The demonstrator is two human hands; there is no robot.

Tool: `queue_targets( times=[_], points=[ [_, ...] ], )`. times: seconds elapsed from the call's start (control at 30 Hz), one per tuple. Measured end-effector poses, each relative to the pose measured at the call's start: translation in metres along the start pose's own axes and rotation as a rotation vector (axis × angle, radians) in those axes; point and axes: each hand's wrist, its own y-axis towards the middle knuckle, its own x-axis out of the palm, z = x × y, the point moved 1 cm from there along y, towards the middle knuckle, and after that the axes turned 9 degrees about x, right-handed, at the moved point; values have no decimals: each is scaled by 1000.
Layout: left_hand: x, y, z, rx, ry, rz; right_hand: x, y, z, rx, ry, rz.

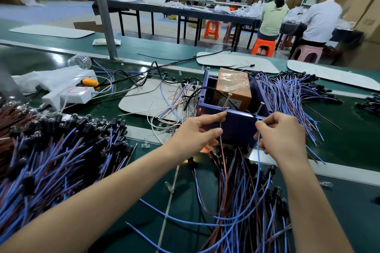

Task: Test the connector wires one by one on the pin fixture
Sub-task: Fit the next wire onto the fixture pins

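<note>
Brown wire (221, 139): centre frame, pinched in left hand (197, 133), tip by left pin (227, 100).
Blue wire (258, 150): pinched in right hand (281, 135), tip by right pin (260, 107).
Fixture (238, 127): purple box, two pins at its near rim.
Wire heaps: three: left heap (51, 160), lower heap (246, 201), right heap (287, 92).
Open room: bare belt (181, 207), lower centre.

Green bench (156, 178); wire bundles (51, 160); purple fixture box (236, 127)

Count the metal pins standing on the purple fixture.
2. The left pin above the left hand, by its brown wire; the right pin above the right hand, by its blue wire. None seems hidden.
</note>
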Motion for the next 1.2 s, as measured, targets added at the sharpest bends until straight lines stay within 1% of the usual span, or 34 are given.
queue_targets(
  times=[0.13,0.27,0.33,0.47,0.63,0.67,0.7,0.73,0.77,0.83,0.87,0.9,0.93,1.0,1.03,1.07,1.1,1.13,1.17,1.2],
  points=[
    [0,0,-1,-7,4,2,0,0,-1,15,-1,-10],
    [-2,-1,-1,47,106,17,1,-1,0,33,7,-10],
    [-2,-1,0,47,94,13,1,0,1,31,17,-8],
    [0,0,0,-7,8,7,1,0,3,10,21,-1],
    [-1,0,-2,16,23,9,0,0,2,36,75,-45],
    [-2,0,-1,13,8,16,-2,0,1,49,106,-95],
    [-4,0,1,11,-14,16,-5,-1,0,64,146,-189],
    [-8,1,3,18,-31,1,-9,-3,-3,79,181,-328],
    [-12,3,5,26,-51,-55,-14,-6,-5,89,193,-502],
    [-21,4,12,28,-154,-293,-23,-15,-11,85,148,-841],
    [-26,4,15,5,-243,-414,-26,-20,-13,73,135,-949],
    [-31,4,18,-39,-350,-486,-28,-23,-15,63,152,-1010],
    [-35,6,20,-88,-445,-504,-29,-25,-18,65,209,-1044],
    [-42,8,22,-163,-518,-464,-30,-26,-22,112,405,-1079],
    [-46,8,21,-203,-470,-437,-30,-26,-24,138,496,-1095],
    [-49,9,21,-242,-338,-418,-31,-25,-25,151,556,-1111],
    [-52,9,19,-277,-113,-418,-31,-25,-26,153,583,-1125],
    [-54,7,18,-307,169,-439,-31,-25,-27,147,589,-1137],
    [-54,5,16,-336,435,-492,-31,-26,-27,141,588,-1148],
    [-52,2,14,-377,603,-573,-31,-26,-27,137,581,-1157]
  ],
)
